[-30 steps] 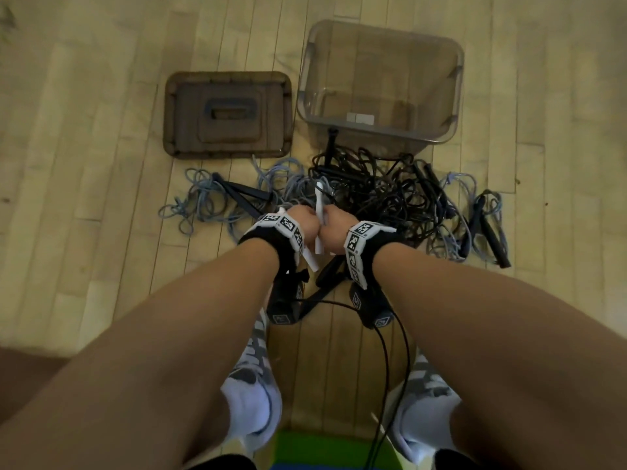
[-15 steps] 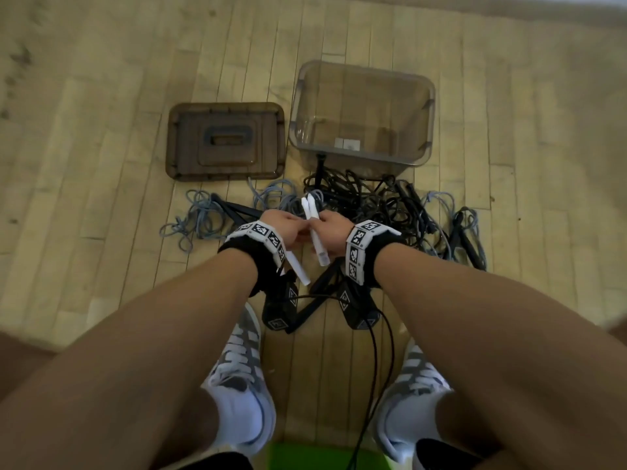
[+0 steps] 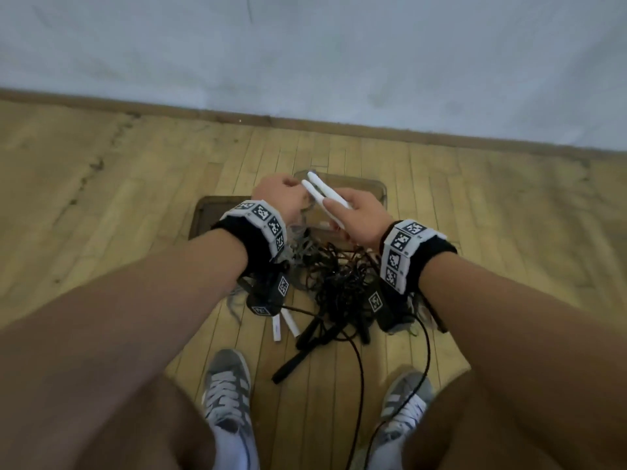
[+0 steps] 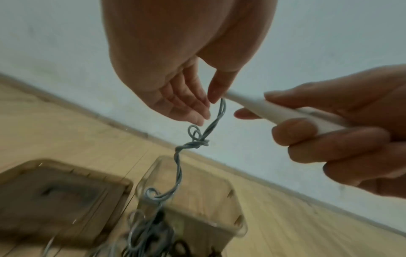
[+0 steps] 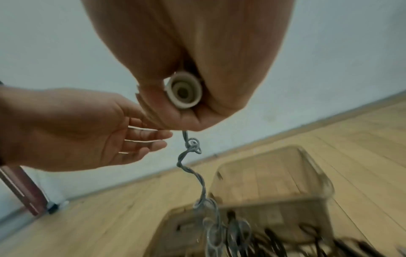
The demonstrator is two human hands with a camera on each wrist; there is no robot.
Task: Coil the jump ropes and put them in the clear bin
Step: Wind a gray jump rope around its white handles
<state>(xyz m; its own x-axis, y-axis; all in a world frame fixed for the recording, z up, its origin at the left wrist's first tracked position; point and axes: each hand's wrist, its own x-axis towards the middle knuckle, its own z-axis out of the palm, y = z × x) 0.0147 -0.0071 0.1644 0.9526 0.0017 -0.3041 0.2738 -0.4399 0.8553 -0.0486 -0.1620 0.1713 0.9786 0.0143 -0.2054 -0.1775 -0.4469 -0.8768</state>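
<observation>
My right hand [image 3: 359, 215] grips two white jump-rope handles [image 3: 327, 198] side by side, raised above the floor. Their twisted grey rope [image 4: 178, 167] hangs from the handle tips down into the tangled pile of black and grey ropes [image 3: 339, 276]. In the right wrist view a handle's end cap [image 5: 183, 90] shows inside the fist. My left hand [image 4: 206, 107] is open, its fingertips right beside the top of the rope and the handle tips. The clear bin [image 4: 197, 191] stands on the floor behind the pile, its rim [image 3: 373, 188] largely hidden by my hands.
The bin's brown-tinted lid [image 3: 207, 215] lies flat to the left of the bin. Another pair of white handles [image 3: 281, 325] and black handles [image 3: 305, 347] lie near my shoes. A pale wall with a baseboard [image 3: 305, 125] runs behind the bin on the wood floor.
Both hands have risen from the pile, lifting the white handles and drawing the grey rope up. My left hand has let go of its handle; both handles sit in my right hand.
</observation>
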